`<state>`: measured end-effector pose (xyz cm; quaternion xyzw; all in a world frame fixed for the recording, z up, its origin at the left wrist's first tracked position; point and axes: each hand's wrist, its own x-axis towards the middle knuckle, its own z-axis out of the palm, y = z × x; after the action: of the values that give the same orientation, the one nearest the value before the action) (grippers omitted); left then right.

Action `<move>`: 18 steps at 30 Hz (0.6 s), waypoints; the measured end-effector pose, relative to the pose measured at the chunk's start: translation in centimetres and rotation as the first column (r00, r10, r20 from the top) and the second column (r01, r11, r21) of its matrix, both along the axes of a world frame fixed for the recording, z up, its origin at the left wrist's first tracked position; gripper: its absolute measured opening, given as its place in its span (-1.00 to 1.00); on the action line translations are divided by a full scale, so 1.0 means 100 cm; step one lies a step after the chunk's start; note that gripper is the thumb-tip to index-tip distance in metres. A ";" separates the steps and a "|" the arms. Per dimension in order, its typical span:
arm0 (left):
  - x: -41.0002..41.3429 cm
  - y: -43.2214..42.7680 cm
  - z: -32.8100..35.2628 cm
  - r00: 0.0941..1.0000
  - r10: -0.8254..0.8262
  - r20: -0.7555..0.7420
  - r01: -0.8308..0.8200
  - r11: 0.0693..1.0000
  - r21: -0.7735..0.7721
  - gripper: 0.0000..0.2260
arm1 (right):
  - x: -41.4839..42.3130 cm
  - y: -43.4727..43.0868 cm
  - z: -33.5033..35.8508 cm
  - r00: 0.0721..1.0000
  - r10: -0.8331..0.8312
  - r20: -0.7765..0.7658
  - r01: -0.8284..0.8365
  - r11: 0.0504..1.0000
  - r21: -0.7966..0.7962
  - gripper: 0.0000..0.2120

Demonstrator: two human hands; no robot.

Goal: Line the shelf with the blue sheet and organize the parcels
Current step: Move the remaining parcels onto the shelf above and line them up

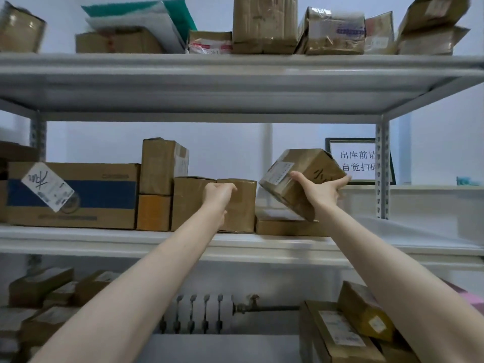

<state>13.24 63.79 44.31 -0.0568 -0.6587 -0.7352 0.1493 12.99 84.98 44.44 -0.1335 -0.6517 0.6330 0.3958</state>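
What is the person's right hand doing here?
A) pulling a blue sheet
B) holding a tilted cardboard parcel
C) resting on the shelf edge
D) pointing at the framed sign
B: the right hand grips a tilted parcel over the flat box on the middle shelf, while the left hand grips an upright box.

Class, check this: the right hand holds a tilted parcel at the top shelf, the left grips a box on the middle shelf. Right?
No. The head view shows the right hand holding the tilted parcel at the middle shelf, not the top; the left hand grips a box there too.
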 end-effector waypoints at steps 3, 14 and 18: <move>-0.013 0.001 -0.002 1.000 -0.009 0.008 0.010 1.000 -0.018 -0.74 | -0.010 0.001 0.001 0.990 0.100 0.097 -0.089 0.990 -0.113 0.41; -0.029 0.023 -0.009 0.997 -0.074 0.034 0.075 0.996 -0.056 -0.70 | -0.024 0.027 -0.018 0.901 -0.233 0.367 0.012 0.858 0.514 -0.16; -0.030 0.030 -0.009 0.998 -0.048 -0.035 0.042 0.989 -0.143 -0.69 | -0.025 0.033 -0.017 0.981 0.082 0.177 -0.151 0.892 0.426 -0.08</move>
<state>10.21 66.82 43.44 -0.0964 -0.7048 -0.6885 0.1409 10.44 88.26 42.78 -0.0506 -0.8125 0.4810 0.3254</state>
